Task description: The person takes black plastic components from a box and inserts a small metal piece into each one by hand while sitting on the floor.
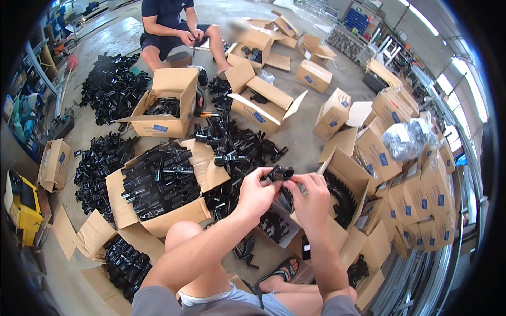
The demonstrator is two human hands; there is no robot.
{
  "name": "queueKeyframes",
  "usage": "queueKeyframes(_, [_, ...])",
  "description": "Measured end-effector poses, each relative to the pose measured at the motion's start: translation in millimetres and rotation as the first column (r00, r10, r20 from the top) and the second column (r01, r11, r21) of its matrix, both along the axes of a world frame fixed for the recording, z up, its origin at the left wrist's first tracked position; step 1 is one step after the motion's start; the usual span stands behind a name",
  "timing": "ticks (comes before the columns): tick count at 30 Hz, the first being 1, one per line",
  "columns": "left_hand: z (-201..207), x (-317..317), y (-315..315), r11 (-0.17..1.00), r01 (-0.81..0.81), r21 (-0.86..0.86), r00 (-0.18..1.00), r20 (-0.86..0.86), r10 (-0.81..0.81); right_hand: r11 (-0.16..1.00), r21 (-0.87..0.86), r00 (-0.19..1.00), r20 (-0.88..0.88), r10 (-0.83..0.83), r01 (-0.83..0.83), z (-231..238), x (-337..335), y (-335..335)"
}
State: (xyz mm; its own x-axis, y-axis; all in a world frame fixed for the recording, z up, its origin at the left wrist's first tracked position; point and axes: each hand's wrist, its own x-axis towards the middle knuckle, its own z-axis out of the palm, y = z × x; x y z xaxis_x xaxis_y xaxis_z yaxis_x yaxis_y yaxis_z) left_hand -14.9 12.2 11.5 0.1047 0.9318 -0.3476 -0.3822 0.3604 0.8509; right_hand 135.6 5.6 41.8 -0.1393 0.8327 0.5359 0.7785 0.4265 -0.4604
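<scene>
Between my two hands, over the boxes, is a short black tubular fitting [281,173] with a round opening at its right end. My left hand [257,192] is closed around its left part. At the fitting's right end, the fingertips of my right hand [312,197] are pinched together; whether they hold a small separate piece is too small to tell. Beneath my hands stands an open carton of small black parts [275,226]. To its right, another open carton holds stacked curved black parts [341,197].
A large open carton [158,181] heaped with black fittings stands left of my hands. Loose black fittings [232,142] cover the floor ahead. Across from me a co-worker [176,31] sits handling a small dark part. Closed cartons [416,203] are stacked at right, beside long metal profiles [421,279].
</scene>
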Motion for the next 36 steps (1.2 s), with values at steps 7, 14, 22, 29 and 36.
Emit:
queueKeyframes(7, [-2.4, -1.1, -0.5, 1.0, -0.002, -0.004, 1.0, -0.012, 0.002, 0.993, -0.113, 0.993, -0.111, 0.031, -0.044, -4.8, 3.2, 0.4])
queueKeyframes(14, [-2.2, 1.0, -3.0, 1.0, 0.013, -0.001, 1.0, 0.001, -0.013, 0.994, -0.101, 0.996, -0.083, 0.026, -0.034, 0.7, 5.6, -5.1])
queueKeyframes(22, [-4.1, 5.1, -4.8, 1.0, -0.016, -0.005, 1.0, 0.005, 0.016, 0.998, -0.055, 0.998, 0.047, 0.046, -0.043, 10.4, 9.8, -8.9])
queueKeyframes(29, [-4.1, 6.5, -5.0, 1.0, 0.03, -0.006, 0.998, -0.052, -0.03, 0.996, -0.078, 0.995, 0.086, 0.059, -0.052, 9.0, 14.0, -10.1])
queueKeyframes(36, [-5.8, 8.8, -4.3, 1.0, 0.031, -0.001, 0.998, -0.062, -0.031, 0.997, -0.018, 0.997, 0.021, 0.076, -0.076, 1.7, 14.9, -7.1])
